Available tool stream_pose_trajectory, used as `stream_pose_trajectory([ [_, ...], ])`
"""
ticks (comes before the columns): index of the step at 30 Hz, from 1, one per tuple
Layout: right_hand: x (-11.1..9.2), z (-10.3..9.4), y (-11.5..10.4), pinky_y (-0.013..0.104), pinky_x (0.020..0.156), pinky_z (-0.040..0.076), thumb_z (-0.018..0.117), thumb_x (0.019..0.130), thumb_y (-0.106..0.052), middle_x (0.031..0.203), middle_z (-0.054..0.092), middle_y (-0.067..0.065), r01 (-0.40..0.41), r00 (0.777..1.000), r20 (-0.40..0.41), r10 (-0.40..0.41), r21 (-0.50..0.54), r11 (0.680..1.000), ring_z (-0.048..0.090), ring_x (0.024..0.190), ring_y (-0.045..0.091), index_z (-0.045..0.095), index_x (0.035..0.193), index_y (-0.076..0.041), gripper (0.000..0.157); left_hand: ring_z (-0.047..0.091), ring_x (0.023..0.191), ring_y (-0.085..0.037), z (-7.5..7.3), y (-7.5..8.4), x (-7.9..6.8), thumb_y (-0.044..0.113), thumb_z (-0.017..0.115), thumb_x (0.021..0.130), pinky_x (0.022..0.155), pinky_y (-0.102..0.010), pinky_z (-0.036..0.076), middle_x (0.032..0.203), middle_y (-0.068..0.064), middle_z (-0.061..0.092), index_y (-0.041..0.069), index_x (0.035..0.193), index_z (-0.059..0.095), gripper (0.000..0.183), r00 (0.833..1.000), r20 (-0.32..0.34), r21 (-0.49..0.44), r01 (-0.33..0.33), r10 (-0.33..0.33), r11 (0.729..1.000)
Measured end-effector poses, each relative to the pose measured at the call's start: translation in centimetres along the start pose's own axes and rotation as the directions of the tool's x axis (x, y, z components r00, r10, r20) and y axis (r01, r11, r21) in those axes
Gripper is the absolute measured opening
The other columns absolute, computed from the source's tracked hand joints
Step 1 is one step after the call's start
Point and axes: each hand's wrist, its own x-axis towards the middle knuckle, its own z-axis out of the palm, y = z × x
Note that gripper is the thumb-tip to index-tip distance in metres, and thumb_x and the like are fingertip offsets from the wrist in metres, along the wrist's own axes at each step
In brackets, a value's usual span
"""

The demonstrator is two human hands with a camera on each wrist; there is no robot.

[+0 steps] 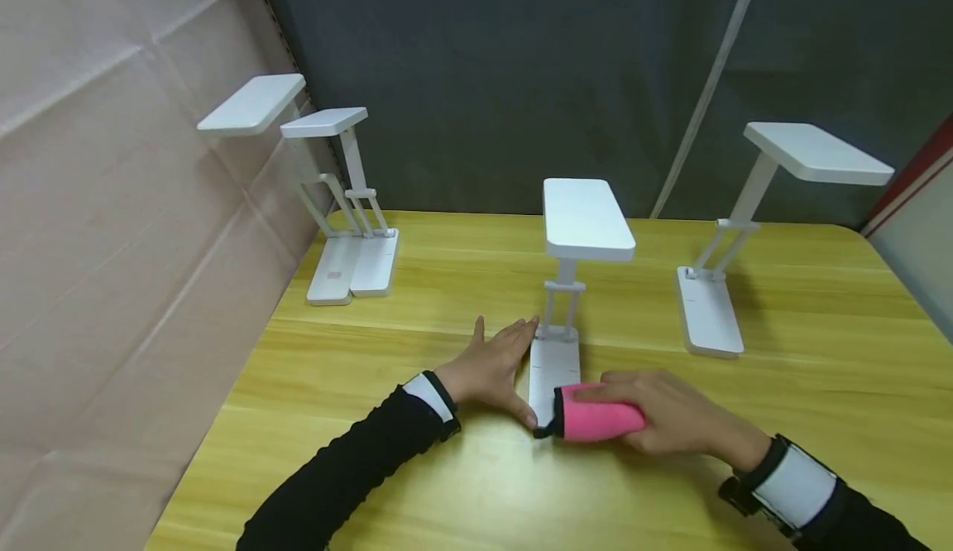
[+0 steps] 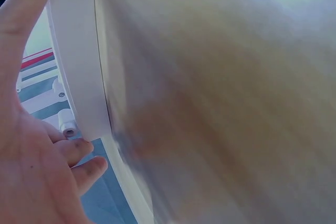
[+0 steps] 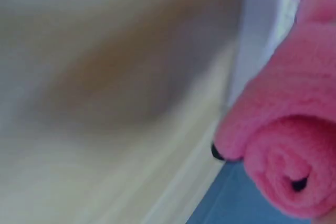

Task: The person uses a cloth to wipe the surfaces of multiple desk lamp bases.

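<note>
A white folding desk lamp (image 1: 588, 218) stands in the middle of the wooden table, its flat head raised over a slim base (image 1: 553, 365). My left hand (image 1: 495, 369) lies along the left side of that base, fingers spread and straight, thumb near the front end. In the left wrist view the fingers (image 2: 79, 153) touch the edge of the white base. My right hand (image 1: 663, 414) grips a rolled pink cloth (image 1: 599, 413) with black edging, which overlaps the front of the base. The right wrist view shows the cloth's rolled end (image 3: 291, 166) close beside the base.
Two more white lamps, one with its head (image 1: 256, 103) raised higher and one with a smaller-looking head (image 1: 325, 122), stand side by side at the back left. Another white lamp (image 1: 819, 152) stands at the right. A pale draped wall (image 1: 134, 245) borders the table's left edge.
</note>
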Motion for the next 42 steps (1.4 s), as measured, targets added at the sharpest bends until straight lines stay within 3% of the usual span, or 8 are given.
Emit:
stream_pose_trajectory([
  [5,1.8,-1.2,2.2,0.021,0.05,0.039,0.069,0.065,-0.017,0.086,0.054,-0.008,-0.065,0.991,-0.13,0.04,-0.194,0.979,0.043,0.06,0.003,0.05,0.124,-0.03,0.064,0.006,0.135,-0.017,0.1,-0.1,0.0,0.08,0.064,0.048,0.098,-0.068,-0.002,0.149,-0.005,0.01,0.01,0.141,-0.009,0.137,1.0,-0.001,-0.022,-0.003,0.003,1.0],
  [10,2.5,0.3,3.7,0.021,0.049,0.038,0.067,0.069,-0.022,0.083,0.053,-0.006,-0.112,0.989,-0.122,0.08,-0.287,0.951,0.042,0.059,0.005,0.047,0.127,-0.03,0.062,0.008,0.135,-0.017,0.6,-0.1,0.1,0.081,0.064,0.047,0.098,-0.068,-0.003,0.149,-0.006,0.01,0.012,0.141,-0.011,0.139,1.0,-0.018,-0.052,-0.003,0.002,0.999],
  [17,1.4,2.0,2.7,0.028,0.063,0.049,0.066,0.074,-0.022,0.097,0.059,-0.007,-0.169,0.982,-0.098,0.16,-0.091,0.981,0.054,0.076,0.006,0.052,0.124,-0.022,0.052,0.007,0.135,-0.017,0.4,-0.3,0.0,0.081,0.063,0.048,0.098,-0.066,-0.006,0.149,-0.004,0.008,0.017,0.139,-0.017,0.138,1.0,-0.01,-0.067,0.016,-0.017,0.998],
  [28,-1.5,2.3,-1.0,0.024,0.061,0.045,0.062,0.061,-0.003,0.101,0.056,-0.017,0.028,0.994,0.1,-0.048,0.19,0.981,0.05,0.077,0.0,0.051,0.122,-0.033,0.069,0.008,0.135,-0.017,-0.2,-0.4,-0.2,0.081,0.063,0.048,0.098,-0.066,-0.005,0.149,-0.003,0.009,0.017,0.141,-0.012,0.136,0.999,0.001,-0.057,0.038,-0.038,0.998],
  [33,-1.1,0.8,-0.2,0.028,0.063,0.046,0.067,0.064,-0.005,0.104,0.059,-0.01,-0.063,0.998,-0.01,0.066,0.173,0.983,0.053,0.079,0.004,0.05,0.125,-0.028,0.067,0.008,0.135,-0.018,-0.3,-0.2,-0.2,0.08,0.064,0.048,0.098,-0.067,-0.005,0.149,-0.002,0.008,0.017,0.142,-0.01,0.135,0.999,0.011,-0.071,0.032,-0.032,0.997],
  [36,-0.1,-0.6,1.5,0.03,0.056,0.044,0.067,0.064,-0.008,0.101,0.061,0.0,-0.269,0.95,-0.155,0.272,0.04,0.962,0.051,0.071,0.011,0.048,0.127,-0.025,0.068,0.009,0.135,-0.019,-0.3,-0.1,-0.2,0.08,0.064,0.048,0.098,-0.067,-0.004,0.149,-0.003,0.009,0.017,0.142,-0.008,0.135,1.0,0.014,-0.081,0.027,-0.026,0.996],
  [39,1.2,-1.2,3.2,0.03,0.045,0.038,0.063,0.067,-0.01,0.092,0.059,0.01,-0.473,0.872,-0.218,0.438,-0.141,0.87,0.045,0.06,0.017,0.044,0.13,-0.02,0.067,0.01,0.135,-0.019,-0.4,0.0,-0.2,0.08,0.065,0.048,0.098,-0.068,-0.003,0.149,-0.004,0.011,0.017,0.142,-0.008,0.135,0.999,0.013,-0.087,0.034,-0.033,0.996],
  [42,2.1,-0.4,4.1,0.028,0.036,0.033,0.06,0.069,-0.012,0.086,0.054,0.016,-0.528,0.85,-0.194,0.491,-0.311,0.791,0.04,0.049,0.018,0.042,0.131,-0.015,0.064,0.011,0.135,-0.018,-0.2,0.1,-0.2,0.08,0.064,0.047,0.098,-0.068,-0.002,0.149,-0.003,0.012,0.017,0.142,-0.008,0.135,0.999,0.011,-0.092,0.036,-0.035,0.995],
])
